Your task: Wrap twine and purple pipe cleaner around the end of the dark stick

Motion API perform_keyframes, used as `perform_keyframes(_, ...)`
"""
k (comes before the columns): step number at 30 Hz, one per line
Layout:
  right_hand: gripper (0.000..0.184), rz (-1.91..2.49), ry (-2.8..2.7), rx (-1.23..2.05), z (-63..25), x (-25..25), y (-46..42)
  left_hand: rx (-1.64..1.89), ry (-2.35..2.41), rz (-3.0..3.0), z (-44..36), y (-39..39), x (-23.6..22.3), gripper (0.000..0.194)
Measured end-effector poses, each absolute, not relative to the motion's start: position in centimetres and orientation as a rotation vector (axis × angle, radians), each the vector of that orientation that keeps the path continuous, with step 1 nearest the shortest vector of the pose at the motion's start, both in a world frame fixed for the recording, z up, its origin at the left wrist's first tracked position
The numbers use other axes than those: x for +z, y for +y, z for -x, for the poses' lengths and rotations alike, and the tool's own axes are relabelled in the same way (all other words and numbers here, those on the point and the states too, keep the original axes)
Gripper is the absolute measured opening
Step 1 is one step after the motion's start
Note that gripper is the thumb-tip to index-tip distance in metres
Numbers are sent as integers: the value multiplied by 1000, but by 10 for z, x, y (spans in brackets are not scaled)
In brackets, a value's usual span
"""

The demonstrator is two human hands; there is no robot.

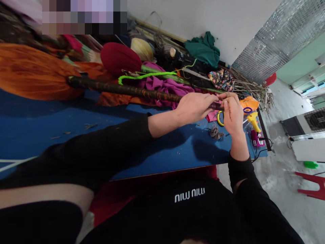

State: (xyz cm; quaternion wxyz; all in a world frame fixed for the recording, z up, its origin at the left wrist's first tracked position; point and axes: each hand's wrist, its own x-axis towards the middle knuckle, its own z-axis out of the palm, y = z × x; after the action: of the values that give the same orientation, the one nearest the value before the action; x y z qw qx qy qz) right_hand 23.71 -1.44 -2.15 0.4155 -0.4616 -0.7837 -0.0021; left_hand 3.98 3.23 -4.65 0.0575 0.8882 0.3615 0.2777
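A long dark stick [122, 90] with orange-brown markings lies across my view above the blue table [162, 152]. Its left end meets a bulging bundle of orange cloth [33, 73]. My left hand [194, 106] is closed around the stick near its right end. At that tip, the fingers of my right hand [232, 112] are pinched together on the stick, and the very end is hidden by them. Just below the hands lie a small tangle of grey twine [215, 133] and a yellow ring [219, 118], partly covered by my right hand.
Behind the stick are a dark red cloth bundle [120, 59], purple cloth [157, 86], a bright green fuzzy stem [147, 75] and a green cloth [204, 49]. A yellow glue gun [254, 120] and a purple power strip [257, 138] with cables sit by the table's right edge.
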Motion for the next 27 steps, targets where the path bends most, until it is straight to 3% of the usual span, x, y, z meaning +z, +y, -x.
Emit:
perform_keyframes(7,38,1157,-1968,41,-234,-23,-16,1012,993,-2831,-41,34,-57,31)
perform_keyframes(14,39,1032,-1412,423,-266,8,-36,1156,956,-2673,-32,36,-45,39)
perform_keyframes(21,43,1033,-1002,829,-314,23,-31,1051,929,-2586,-24,38,-30,41)
perform_keyframes(24,42,1099,-912,810,-317,7,-6,1019,815,-2544,-17,37,-21,40)
perform_keyframes(27,34,1373,-997,556,-312,-14,18,1025,760,-2514,-7,34,-7,39)
